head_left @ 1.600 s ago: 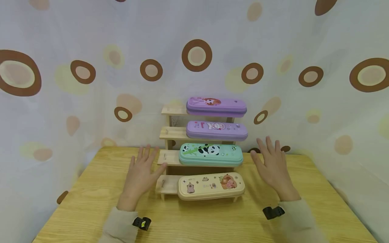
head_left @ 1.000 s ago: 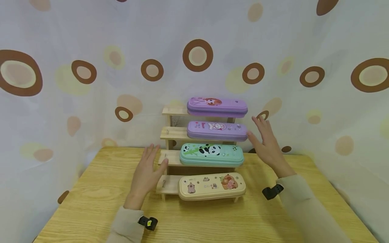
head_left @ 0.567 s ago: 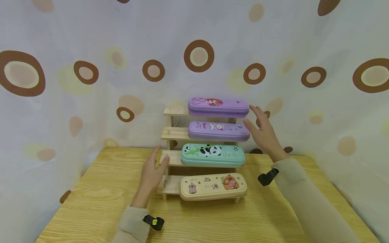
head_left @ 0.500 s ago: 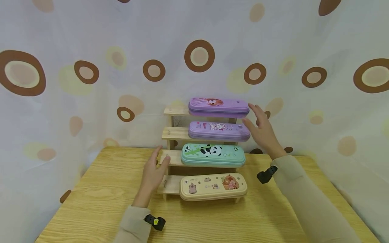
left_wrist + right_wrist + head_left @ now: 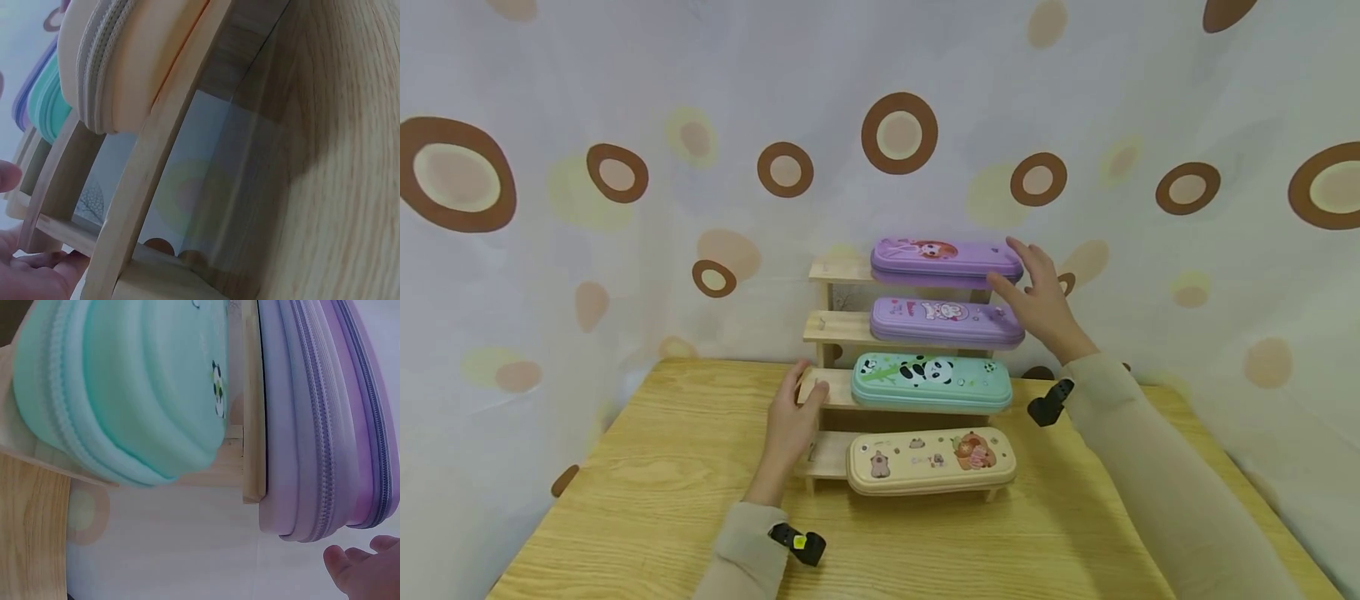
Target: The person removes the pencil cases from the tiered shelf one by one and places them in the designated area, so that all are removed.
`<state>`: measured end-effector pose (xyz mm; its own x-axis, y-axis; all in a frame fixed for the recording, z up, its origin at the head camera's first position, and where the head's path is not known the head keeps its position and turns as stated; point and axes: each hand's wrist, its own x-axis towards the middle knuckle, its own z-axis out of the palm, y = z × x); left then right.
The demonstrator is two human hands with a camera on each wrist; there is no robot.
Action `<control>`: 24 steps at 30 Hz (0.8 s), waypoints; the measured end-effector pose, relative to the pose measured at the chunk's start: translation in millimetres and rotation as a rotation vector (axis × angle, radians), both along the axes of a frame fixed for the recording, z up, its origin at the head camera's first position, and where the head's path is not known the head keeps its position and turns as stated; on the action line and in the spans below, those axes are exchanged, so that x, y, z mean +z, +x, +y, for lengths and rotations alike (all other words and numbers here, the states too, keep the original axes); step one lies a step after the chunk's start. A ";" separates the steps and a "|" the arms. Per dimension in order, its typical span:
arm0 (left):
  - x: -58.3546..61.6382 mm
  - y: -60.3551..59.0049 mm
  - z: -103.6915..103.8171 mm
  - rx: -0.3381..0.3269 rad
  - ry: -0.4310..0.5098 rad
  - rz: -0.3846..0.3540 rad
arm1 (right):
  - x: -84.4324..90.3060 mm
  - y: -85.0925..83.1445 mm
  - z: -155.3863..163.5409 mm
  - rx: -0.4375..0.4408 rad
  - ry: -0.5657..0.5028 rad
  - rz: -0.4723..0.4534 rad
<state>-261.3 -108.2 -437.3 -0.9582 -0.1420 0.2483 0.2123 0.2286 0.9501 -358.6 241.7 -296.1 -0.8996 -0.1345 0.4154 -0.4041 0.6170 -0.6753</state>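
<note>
A wooden tiered stand bears a pencil case on each step. At the top is a purple pencil case with a girl picture; below it lies a lilac one with a rabbit. A mint panda pencil case and a cream pencil case fill the lower steps. My left hand holds the stand's left end, thumb in front and fingers reaching behind. Around the right end of the top case, my right hand spreads thumb and fingers; the right wrist view shows fingertips just off the cases.
The stand is on a wooden table, near its back edge. A pale cloth with brown ring patterns hangs behind and at both sides. Each wrist wears a black strap device.
My right hand has risen from beside the mint case to the right end of the top purple case. My left hand has moved right, onto the stand's left end. The cases stay put.
</note>
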 end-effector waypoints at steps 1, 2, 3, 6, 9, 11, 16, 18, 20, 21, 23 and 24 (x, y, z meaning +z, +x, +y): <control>0.1 -0.4 1.2 0.005 -0.001 -0.002 | 0.5 -1.4 -0.1 -0.001 0.006 -0.001; 0.4 -0.8 2.5 0.013 -0.004 -0.005 | 1.2 -2.5 -0.4 -0.002 0.011 -0.003; 0.5 -1.2 3.6 0.023 -0.009 -0.007 | 1.6 -3.8 -0.9 -0.003 0.019 -0.005; 0.6 -1.9 6.4 0.045 -0.003 -0.012 | 3.2 -6.6 -3.1 0.004 0.024 -0.018; -0.2 -2.8 9.3 0.057 0.025 -0.013 | 3.6 -9.4 -4.3 0.011 0.020 -0.032; -1.5 -3.0 10.8 0.065 0.052 -0.017 | 3.6 -10.8 -5.5 0.021 0.013 -0.048; -6.8 -3.6 13.3 0.078 0.110 -0.018 | 0.8 -14.8 -6.3 0.045 0.019 -0.072; -8.7 -3.7 14.2 0.085 0.118 -0.018 | -0.1 -15.6 -6.4 0.057 0.017 -0.075; -10.1 -3.7 15.1 0.092 0.122 -0.019 | -0.1 -15.3 -6.6 0.052 0.012 -0.077; -10.5 -3.5 15.5 0.095 0.123 -0.017 | 0.1 -15.0 -6.7 0.044 0.011 -0.077; -11.5 -4.1 16.3 0.102 0.118 -0.017 | 1.5 -13.8 -7.2 0.027 0.011 -0.069; -11.6 -4.1 16.7 0.104 0.114 -0.017 | 2.0 -13.3 -7.2 0.014 0.017 -0.061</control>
